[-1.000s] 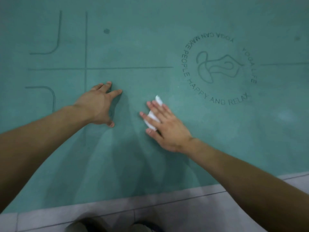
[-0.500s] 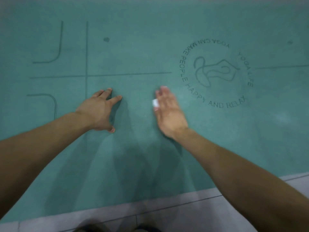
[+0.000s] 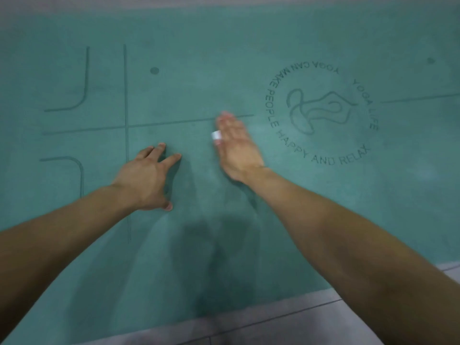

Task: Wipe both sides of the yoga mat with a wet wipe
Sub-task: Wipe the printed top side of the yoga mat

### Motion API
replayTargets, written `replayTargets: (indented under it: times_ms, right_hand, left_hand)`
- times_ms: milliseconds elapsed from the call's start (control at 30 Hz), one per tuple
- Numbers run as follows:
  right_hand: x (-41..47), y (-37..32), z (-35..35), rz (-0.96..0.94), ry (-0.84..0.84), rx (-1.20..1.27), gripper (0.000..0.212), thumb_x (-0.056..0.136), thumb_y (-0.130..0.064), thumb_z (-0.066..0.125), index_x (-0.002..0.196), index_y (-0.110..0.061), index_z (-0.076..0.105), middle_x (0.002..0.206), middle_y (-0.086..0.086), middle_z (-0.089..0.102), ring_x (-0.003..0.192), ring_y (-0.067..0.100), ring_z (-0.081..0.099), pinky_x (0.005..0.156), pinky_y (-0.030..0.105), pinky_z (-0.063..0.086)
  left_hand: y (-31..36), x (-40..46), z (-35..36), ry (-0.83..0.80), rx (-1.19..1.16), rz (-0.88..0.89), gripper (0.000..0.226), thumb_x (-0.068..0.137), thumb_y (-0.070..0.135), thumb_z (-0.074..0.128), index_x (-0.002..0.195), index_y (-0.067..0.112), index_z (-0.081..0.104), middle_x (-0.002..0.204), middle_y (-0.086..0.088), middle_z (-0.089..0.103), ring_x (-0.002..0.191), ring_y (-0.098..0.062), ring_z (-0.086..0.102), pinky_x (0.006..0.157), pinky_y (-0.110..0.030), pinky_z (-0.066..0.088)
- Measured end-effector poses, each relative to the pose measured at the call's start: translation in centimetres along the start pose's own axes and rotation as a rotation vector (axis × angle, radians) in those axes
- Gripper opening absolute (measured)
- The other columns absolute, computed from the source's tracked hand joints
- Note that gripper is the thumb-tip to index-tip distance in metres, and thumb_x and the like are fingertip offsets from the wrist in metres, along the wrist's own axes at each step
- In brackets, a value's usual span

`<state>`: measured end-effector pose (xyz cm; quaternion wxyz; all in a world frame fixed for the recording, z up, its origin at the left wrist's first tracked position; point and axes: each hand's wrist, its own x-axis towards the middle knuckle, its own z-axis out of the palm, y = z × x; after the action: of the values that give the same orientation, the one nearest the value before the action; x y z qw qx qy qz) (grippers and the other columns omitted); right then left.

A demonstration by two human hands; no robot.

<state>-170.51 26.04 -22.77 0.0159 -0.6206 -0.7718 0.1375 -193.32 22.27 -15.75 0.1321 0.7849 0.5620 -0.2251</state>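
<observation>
Nearest us we see a strip of grey tiled floor (image 3: pixel 286 319), with the front edge of the teal yoga mat (image 3: pixel 249 220) lying along it. The mat spreads out flat and fills nearly the whole view. Farther in, our left hand (image 3: pixel 143 179) rests palm down on the mat, its fingers (image 3: pixel 159 149) straight and spread, gripping nothing. Just to its right, our right hand (image 3: pixel 236 148) is blurred; its fingers (image 3: pixel 227 120) lie stretched out flat over the white wet wipe (image 3: pixel 216 135), of which only a small corner shows at the hand's left edge. Beyond the hands we see printed guide lines (image 3: pixel 125 108) and, to the right, a round logo (image 3: pixel 321 113) with lettering.
</observation>
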Motion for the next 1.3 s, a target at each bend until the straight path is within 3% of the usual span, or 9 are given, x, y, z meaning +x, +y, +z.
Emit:
replayTargets:
  times_ms: [100, 333, 600, 733, 867, 933, 1133, 1200, 1300]
  right_hand:
    - [1.6, -0.8, -0.6, -0.246, -0.082, -0.06, 0.059, 0.114, -0.035, 0.018, 0.168, -0.014, 0.009, 0.176, 0.001, 0.001, 0.163, 0.016, -0.003, 0.133, 0.039, 0.001]
    - [0.1, 14.7, -4.1, 0.635, 0.082, 0.008, 0.062, 0.111, -0.04, 0.012, 0.169, -0.019, 0.005, 0.174, 0.016, -0.01, 0.162, 0.028, -0.009, 0.132, 0.045, -0.001]
    - [3.7, -1.5, 0.7, -0.172, 0.008, -0.046, 0.058, 0.113, -0.032, 0.024, 0.168, -0.016, 0.018, 0.176, -0.001, 0.01, 0.163, 0.016, 0.005, 0.132, 0.038, 0.001]
    - [3.4, 9.2, -1.3, 0.251, 0.097, -0.051, 0.065, 0.106, -0.015, 0.029, 0.168, -0.011, 0.011, 0.177, 0.005, 0.006, 0.163, 0.022, 0.002, 0.132, 0.041, -0.001]
    - [1.5, 16.9, -3.6, 0.64, 0.183, 0.056, 0.066, 0.107, -0.034, 0.014, 0.167, -0.004, 0.013, 0.176, 0.011, 0.008, 0.163, 0.025, 0.003, 0.132, 0.044, 0.002]
    - [1.4, 12.7, -2.9, 0.532, 0.197, 0.059, 0.066, 0.107, -0.032, 0.011, 0.165, 0.0, 0.013, 0.175, 0.017, 0.01, 0.163, 0.028, 0.005, 0.133, 0.044, 0.003]
    - [-1.0, -3.1, 1.2, -0.296, -0.009, -0.025, 0.057, 0.114, -0.032, 0.025, 0.167, -0.013, 0.019, 0.175, 0.001, 0.014, 0.162, 0.016, 0.008, 0.132, 0.036, 0.0]
    - [-0.5, 1.6, 0.3, -0.18, 0.029, -0.072, 0.06, 0.111, -0.025, 0.027, 0.168, -0.014, 0.015, 0.176, 0.0, 0.01, 0.162, 0.015, 0.005, 0.132, 0.04, 0.005]
    - [-0.8, 12.9, -2.4, 0.327, 0.079, -0.129, 0.067, 0.103, -0.013, 0.029, 0.167, -0.007, 0.009, 0.176, 0.009, 0.006, 0.163, 0.024, 0.002, 0.132, 0.045, 0.006]
  left_hand:
    - [0.1, -0.3, -0.3, -0.013, 0.012, 0.004, 0.139, 0.058, 0.073, 0.088, 0.165, 0.04, 0.005, 0.175, -0.005, 0.0, 0.16, -0.03, 0.011, 0.123, -0.045, 0.035]
    - [-0.8, -0.3, 0.4, -0.069, 0.111, 0.071, 0.136, 0.071, 0.083, 0.071, 0.163, 0.037, -0.018, 0.173, -0.009, -0.016, 0.162, -0.031, 0.0, 0.125, -0.046, 0.031]
    - [0.2, -0.2, -0.5, -0.113, 0.137, 0.067, 0.139, 0.073, 0.079, 0.073, 0.163, 0.031, -0.02, 0.172, -0.015, -0.017, 0.161, -0.037, 0.0, 0.127, -0.047, 0.026]
    - [0.0, -0.3, -0.3, -0.113, 0.109, 0.059, 0.137, 0.076, 0.076, 0.074, 0.163, 0.033, -0.023, 0.172, -0.013, -0.02, 0.161, -0.035, -0.005, 0.13, -0.043, 0.02]
    - [-0.4, 0.0, 0.2, -0.099, 0.096, 0.044, 0.138, 0.074, 0.076, 0.075, 0.162, 0.034, -0.023, 0.172, -0.011, -0.02, 0.161, -0.033, -0.005, 0.129, -0.043, 0.021]
    - [-0.4, 0.0, 0.3, -0.097, 0.089, 0.034, 0.139, 0.072, 0.076, 0.077, 0.163, 0.037, -0.021, 0.173, -0.009, -0.019, 0.162, -0.032, -0.003, 0.129, -0.044, 0.024]
    - [-0.1, 0.4, 0.5, -0.055, 0.025, -0.036, 0.142, 0.062, 0.068, 0.09, 0.166, 0.038, -0.003, 0.175, -0.006, -0.005, 0.161, -0.029, 0.007, 0.125, -0.046, 0.032]
    - [0.1, 0.3, 0.8, -0.038, 0.017, -0.057, 0.14, 0.062, 0.064, 0.092, 0.166, 0.038, 0.002, 0.174, -0.007, 0.001, 0.16, -0.029, 0.013, 0.123, -0.046, 0.035]
    - [1.2, -0.4, 1.2, 0.065, 0.016, -0.121, 0.13, 0.059, 0.055, 0.096, 0.162, 0.035, 0.02, 0.164, -0.008, 0.024, 0.15, -0.03, 0.032, 0.114, -0.045, 0.043]
